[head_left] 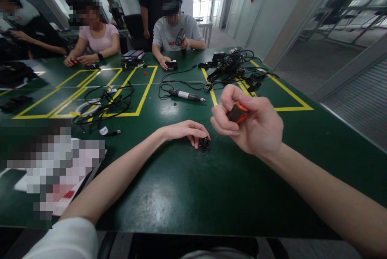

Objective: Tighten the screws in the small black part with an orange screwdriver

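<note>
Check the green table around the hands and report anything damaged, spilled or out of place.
Nothing stands out. The left hand steadies a small black part flat on the table; the right hand holds an orange-and-black tool. No spills.

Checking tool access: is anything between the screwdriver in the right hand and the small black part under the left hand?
Nothing visible: only bare table separates the right hand from the black part pinned by the left hand.
</note>
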`<state>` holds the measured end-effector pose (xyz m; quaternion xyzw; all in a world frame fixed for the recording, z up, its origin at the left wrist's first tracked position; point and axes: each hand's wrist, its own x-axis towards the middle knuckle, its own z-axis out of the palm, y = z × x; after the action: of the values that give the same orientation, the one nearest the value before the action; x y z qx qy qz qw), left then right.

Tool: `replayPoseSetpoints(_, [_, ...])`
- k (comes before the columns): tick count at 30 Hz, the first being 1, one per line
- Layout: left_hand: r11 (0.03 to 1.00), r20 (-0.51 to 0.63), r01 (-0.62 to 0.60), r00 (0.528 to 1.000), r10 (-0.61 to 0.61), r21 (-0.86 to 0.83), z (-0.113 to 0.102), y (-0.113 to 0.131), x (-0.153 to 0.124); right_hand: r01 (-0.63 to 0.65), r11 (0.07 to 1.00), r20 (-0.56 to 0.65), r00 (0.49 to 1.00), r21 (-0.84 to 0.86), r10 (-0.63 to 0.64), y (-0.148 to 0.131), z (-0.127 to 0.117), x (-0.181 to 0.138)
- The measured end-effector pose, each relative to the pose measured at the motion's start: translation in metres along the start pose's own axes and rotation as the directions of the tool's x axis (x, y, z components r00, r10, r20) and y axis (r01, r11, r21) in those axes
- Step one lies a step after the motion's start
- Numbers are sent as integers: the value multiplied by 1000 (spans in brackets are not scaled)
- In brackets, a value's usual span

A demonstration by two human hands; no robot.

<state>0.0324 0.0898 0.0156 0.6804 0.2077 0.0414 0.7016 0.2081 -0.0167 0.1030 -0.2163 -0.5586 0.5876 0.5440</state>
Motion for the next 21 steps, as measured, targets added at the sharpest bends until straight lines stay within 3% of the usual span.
replayPoseSetpoints(7, [999,-3,-11,1000,11,-32,0,0,-1,50,997,61,997,-58,-46,-3,4,3])
replayPoseSetpoints(15, [999,-8,9,1000,-9,-35,0,-2,1,-26,1000,43,999,-4,26,-3,-2,0])
replayPoseSetpoints(21, [999,-21,-13,1000,12,-34,0,-4,1,60,998,88,994,-29,-57,-2,3,0])
